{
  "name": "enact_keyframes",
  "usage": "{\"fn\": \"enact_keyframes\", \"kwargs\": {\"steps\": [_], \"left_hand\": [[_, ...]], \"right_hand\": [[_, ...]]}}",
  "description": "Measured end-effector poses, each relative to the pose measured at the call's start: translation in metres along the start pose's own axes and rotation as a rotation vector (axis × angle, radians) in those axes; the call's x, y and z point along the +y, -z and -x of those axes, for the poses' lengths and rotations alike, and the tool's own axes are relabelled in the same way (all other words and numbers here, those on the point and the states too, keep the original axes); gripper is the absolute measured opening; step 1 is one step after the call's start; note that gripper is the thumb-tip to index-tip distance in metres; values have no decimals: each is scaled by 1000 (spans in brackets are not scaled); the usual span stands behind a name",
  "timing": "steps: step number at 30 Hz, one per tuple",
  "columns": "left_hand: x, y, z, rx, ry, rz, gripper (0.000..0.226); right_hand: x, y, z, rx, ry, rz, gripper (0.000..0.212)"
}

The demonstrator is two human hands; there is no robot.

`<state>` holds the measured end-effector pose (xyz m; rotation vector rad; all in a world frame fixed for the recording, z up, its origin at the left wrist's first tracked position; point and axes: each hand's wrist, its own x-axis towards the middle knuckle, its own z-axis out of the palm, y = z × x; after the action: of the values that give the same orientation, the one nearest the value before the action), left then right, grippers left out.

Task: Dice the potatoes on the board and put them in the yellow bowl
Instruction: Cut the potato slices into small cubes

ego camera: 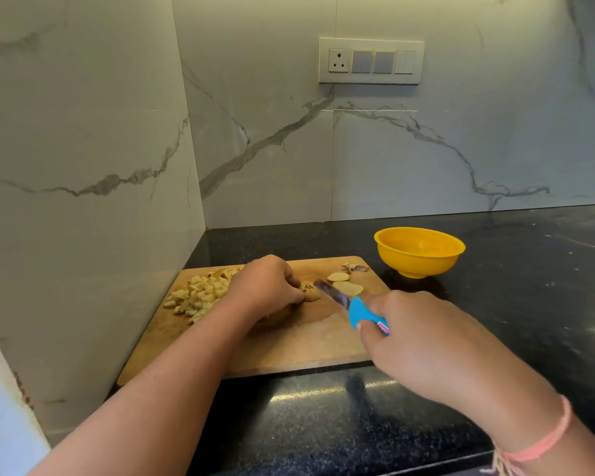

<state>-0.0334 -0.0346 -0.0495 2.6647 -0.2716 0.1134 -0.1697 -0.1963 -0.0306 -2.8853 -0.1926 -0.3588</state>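
A wooden cutting board (289, 341) lies on the black counter. My left hand (265, 286) grips a potato (308, 291) in the board's middle; most of it is hidden under the fingers. My right hand (423, 338) holds a knife by its blue handle (363, 314), and the blade (332, 294) lies just right of the potato's end. Two cut slices (344, 282) sit beyond the blade. A heap of diced potato (200, 293) covers the board's far left corner. The yellow bowl (419, 250) stands off the board at the back right, with nothing inside.
Dark peel scraps (354, 268) lie at the board's far right corner. Marble walls close in on the left and behind. A switch plate (371, 60) is on the back wall. The black counter (529, 286) stretches to the right.
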Motion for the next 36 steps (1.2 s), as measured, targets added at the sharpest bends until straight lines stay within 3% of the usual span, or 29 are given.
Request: {"fn": "enact_keyframes", "kwargs": {"steps": [3, 12, 21, 24, 29, 36], "left_hand": [[-1, 0, 0, -2, 9, 33, 26], [-3, -3, -3, 28, 44, 81, 60], [-1, -2, -1, 69, 5, 41, 57], [-2, -2, -2, 63, 14, 48, 56], [-3, -4, -3, 71, 6, 48, 55], [-4, -6, -4, 103, 4, 16, 52]], "right_hand": [[-4, -9, -8, 71, -1, -3, 42], [-19, -25, -23, 4, 25, 92, 41], [-43, -7, -38, -81, 102, 249, 19], [-46, 5, -43, -134, 120, 252, 1], [-43, 6, -45, -206, 121, 234, 3], [-27, -14, -32, -176, 80, 192, 27]]}}
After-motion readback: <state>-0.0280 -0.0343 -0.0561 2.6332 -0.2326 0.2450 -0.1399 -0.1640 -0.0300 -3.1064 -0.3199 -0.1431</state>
